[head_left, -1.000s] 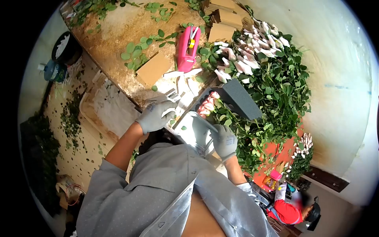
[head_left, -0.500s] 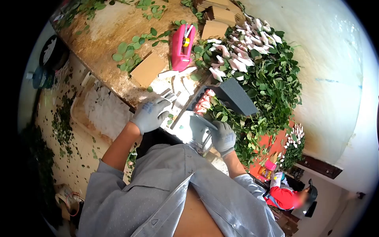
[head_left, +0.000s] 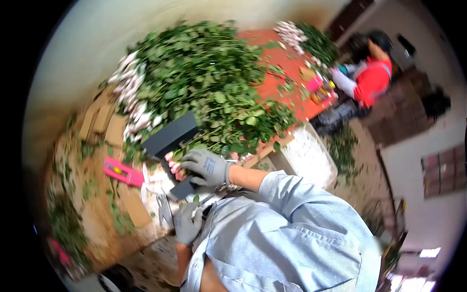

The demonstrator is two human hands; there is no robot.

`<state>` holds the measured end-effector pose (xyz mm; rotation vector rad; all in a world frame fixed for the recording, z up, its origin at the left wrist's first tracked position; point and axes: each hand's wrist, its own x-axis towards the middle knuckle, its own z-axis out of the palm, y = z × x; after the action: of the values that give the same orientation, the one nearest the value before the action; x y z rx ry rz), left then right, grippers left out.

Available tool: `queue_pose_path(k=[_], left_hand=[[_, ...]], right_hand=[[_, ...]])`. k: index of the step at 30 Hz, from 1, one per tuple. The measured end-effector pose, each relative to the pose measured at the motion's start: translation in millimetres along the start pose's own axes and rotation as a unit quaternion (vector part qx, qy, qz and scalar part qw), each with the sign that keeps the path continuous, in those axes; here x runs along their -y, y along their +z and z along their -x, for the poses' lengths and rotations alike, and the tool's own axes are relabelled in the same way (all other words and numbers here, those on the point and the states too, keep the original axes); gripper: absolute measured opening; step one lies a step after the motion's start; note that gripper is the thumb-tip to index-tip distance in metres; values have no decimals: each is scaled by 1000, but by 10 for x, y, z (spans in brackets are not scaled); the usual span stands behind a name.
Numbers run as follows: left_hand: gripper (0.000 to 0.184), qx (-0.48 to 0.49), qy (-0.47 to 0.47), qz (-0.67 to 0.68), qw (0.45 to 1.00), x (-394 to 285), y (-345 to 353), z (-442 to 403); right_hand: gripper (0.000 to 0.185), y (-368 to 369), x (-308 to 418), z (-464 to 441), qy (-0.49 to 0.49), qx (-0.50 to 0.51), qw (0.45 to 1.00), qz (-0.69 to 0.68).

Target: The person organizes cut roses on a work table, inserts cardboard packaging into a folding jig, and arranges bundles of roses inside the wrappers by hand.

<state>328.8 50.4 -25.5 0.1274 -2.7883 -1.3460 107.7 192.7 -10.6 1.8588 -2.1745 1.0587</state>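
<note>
My right hand [head_left: 206, 168], in a grey glove, lies over a dark box [head_left: 170, 136] with its fingers spread across pink roses [head_left: 174, 166]. The green stems and leaves of the roses run out to the right, partly under the hand. My left hand [head_left: 188, 224], also gloved, is low at the table edge, its fingers curled; what they hold, if anything, is hidden. Beside it lies a grey metal piece [head_left: 165, 210], and a thin metal bar [head_left: 208, 198] passes just above its fingertips. A dark panel [head_left: 183, 188] stands between the two hands.
A large heap of leafy stems [head_left: 194, 73] with white-wrapped heads [head_left: 131, 97] lies behind the box. Left are a pink tape dispenser [head_left: 121, 171], cardboard sheets [head_left: 99, 119] and loose leaves. A bin of white scraps [head_left: 306, 155] stands right. A person in red [head_left: 374, 80] works beyond.
The view has turned strongly. My right hand has moved from the stems' side of the box onto the roses. My left hand stays low near the metal pieces at the table edge.
</note>
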Motion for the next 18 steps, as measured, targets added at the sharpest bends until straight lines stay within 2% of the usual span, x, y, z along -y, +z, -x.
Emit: queue_pose_path(k=[2,4,7,8,9,10,11,12,13,14,15,16,17,18], left_hand=[[25,42,14,-8,999,128,120,-12],[23,93,21,-12,995,22,119,-121],[22,119,77,-57,988,-25,193,-188],[21,154,50,-73,984,-80,186,-214],[21,152,63,-96,982,-66,236,-213],[21,143,67,-120,980,-1,306,-164],[24,152,38,-131,979,50,387,-120],[27,155,14,-134,979,34,463,-75],[25,141,30,-139,980,-2,550,-34],[22,149,-19,-178,972,-95,668,16],[20,223,-102,-212,946,-254,748,-3],[23,225,-120,-258,932,-133,978,179],[23,175,-95,-271,942,-261,1095,262],[23,145,-158,-262,941,-377,1229,327]], right_hand=[[55,59,36,173,24,-67,997,-27],[50,-2,119,425,76,-101,991,-30],[40,-238,195,934,106,-101,987,-63],[35,-208,143,1201,126,-115,984,-59],[26,-242,123,1404,151,-134,976,-84],[16,-339,181,1528,205,-127,965,-108],[13,-289,159,1707,245,-114,957,-108],[12,-270,138,1838,243,-117,956,-113],[12,-215,106,1994,267,-77,950,-140],[14,-230,80,2052,294,-57,932,-206],[16,-269,61,2092,342,-5,908,-242],[17,-235,-5,2166,343,25,901,-264],[18,-193,-64,2231,317,60,909,-265],[19,-171,-146,2278,291,97,914,-264]])
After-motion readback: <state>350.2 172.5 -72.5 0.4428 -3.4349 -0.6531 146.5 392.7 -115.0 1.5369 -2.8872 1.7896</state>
